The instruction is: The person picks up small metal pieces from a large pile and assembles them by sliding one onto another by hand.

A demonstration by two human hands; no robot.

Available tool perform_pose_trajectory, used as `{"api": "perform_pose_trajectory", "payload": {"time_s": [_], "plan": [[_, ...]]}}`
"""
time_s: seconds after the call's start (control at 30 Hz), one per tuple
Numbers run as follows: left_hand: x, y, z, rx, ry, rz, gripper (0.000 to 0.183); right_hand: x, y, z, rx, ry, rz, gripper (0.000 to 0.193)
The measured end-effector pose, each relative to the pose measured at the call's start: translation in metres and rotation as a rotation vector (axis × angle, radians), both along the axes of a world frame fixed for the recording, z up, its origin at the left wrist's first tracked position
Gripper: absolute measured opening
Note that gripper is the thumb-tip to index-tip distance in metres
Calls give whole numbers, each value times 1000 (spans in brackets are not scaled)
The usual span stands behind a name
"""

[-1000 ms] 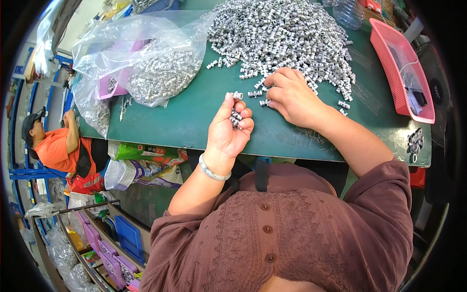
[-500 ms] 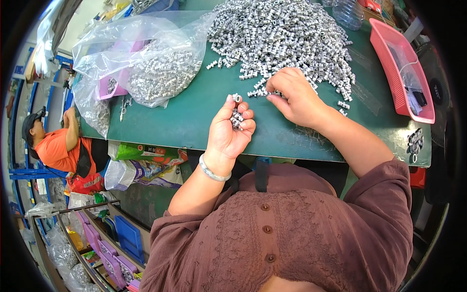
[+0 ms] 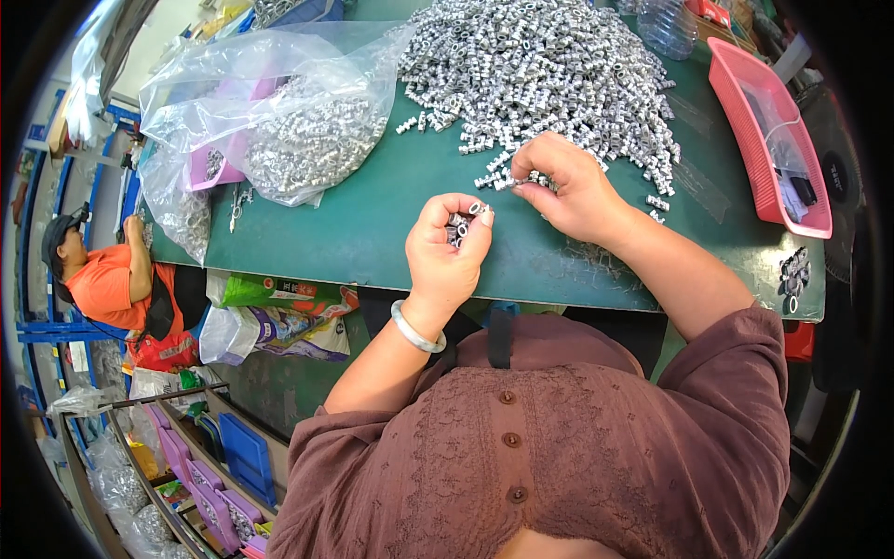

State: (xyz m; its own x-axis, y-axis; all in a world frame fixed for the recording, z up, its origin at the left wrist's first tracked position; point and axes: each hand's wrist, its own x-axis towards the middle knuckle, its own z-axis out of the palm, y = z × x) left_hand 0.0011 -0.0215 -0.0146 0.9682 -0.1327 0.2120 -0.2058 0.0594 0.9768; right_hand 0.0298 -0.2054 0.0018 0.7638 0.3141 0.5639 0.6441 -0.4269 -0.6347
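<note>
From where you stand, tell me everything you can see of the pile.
The pile is a broad, loose heap of small, silvery, metallic-looking pieces, many with ring-like open ends, lying at all angles. It rests on the green table, its far side cut off by the picture's top edge. At its ragged near edge, where stray pieces lie, the right hand curls around a few.

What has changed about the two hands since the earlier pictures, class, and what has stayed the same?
The left hand has turned over, its thumb swinging to the right, fingers curled around metal pieces. The right hand now shows pieces inside its bent fingers; whether it grips them is unclear. The big pile, clear bag and pink basket stayed put.
</note>
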Motion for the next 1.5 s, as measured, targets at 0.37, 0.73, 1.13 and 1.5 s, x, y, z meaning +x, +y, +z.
{"api": "perform_pose_trajectory", "payload": {"time_s": [0.37,0.73,1.13,1.5], "plan": [[2,2,6,76,-42,-21,11,-2,2,0,134,19,51,19],[0,-5,15,-445,547,-227,10,-6,7,11,50,-216,130,24],[6,0,10,219,-382,30,13,2,1,-5,-174,-119,-31,24],[5,3,16,332,-367,107,12,-1,3,-8,-453,-94,-109,22]]}}
